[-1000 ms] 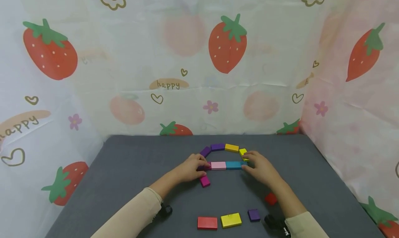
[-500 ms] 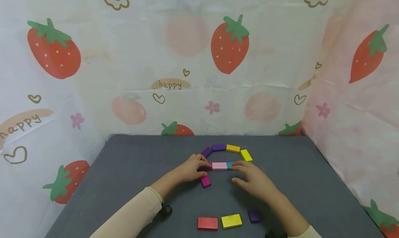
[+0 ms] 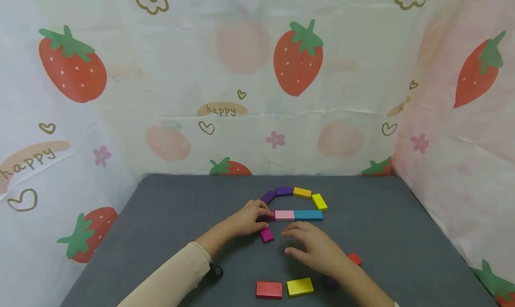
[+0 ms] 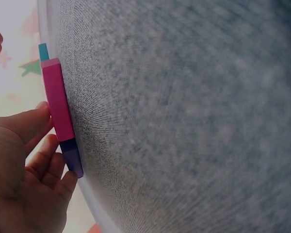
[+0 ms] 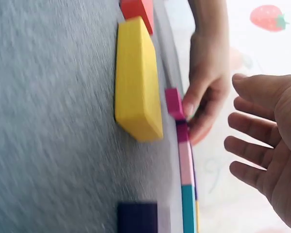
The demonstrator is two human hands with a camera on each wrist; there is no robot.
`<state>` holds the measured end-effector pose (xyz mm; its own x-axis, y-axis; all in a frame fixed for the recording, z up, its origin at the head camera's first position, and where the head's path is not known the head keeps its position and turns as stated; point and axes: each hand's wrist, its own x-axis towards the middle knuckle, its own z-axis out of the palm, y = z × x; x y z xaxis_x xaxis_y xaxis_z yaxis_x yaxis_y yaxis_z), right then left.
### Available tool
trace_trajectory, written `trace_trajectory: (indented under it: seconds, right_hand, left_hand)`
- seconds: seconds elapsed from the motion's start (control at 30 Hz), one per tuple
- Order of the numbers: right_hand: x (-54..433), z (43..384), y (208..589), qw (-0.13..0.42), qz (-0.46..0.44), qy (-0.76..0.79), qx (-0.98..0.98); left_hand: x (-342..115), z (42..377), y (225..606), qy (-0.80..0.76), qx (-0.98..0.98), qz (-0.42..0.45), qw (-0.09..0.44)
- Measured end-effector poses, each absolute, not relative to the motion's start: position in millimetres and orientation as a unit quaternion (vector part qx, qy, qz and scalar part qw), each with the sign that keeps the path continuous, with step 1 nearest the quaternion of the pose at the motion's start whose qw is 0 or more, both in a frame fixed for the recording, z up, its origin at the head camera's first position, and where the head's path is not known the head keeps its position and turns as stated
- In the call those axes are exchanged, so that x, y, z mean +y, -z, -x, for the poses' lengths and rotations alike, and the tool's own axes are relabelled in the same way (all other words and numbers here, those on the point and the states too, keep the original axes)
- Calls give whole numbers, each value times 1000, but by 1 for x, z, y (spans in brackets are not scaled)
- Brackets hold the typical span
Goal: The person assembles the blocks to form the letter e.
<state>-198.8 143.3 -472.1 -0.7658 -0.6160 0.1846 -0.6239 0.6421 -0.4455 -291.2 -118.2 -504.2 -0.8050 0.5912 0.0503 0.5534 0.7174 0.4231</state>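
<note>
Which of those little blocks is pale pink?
The pale pink block, lying between the blue strip and the left hand. The magenta blocks at that hand are much deeper in colour.

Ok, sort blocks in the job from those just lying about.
Apparently in the job:
pink-blue row
curved block line
angled magenta block

Probably lying about, maybe spares:
front red block
front yellow block
nearer purple block
farther red block

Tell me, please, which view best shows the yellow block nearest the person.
The right wrist view: the yellow block appears large, unobstructed, with its thickness visible. The head view shows it whole but small, mostly its top, beside a red block; the left wrist view does not show it.
</note>
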Motion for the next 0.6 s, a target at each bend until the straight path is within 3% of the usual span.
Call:
trace_trajectory:
  seconds: [0.33,0.6]
  right_hand:
    - [120,181,476,-95,-376,-253,-886]
    - [111,176,487,-131,-393,-255,-874]
  left_hand:
    - [-119,288,504,-219,924,-310,41]
    - [-118,288,502,-222,924,-308,41]
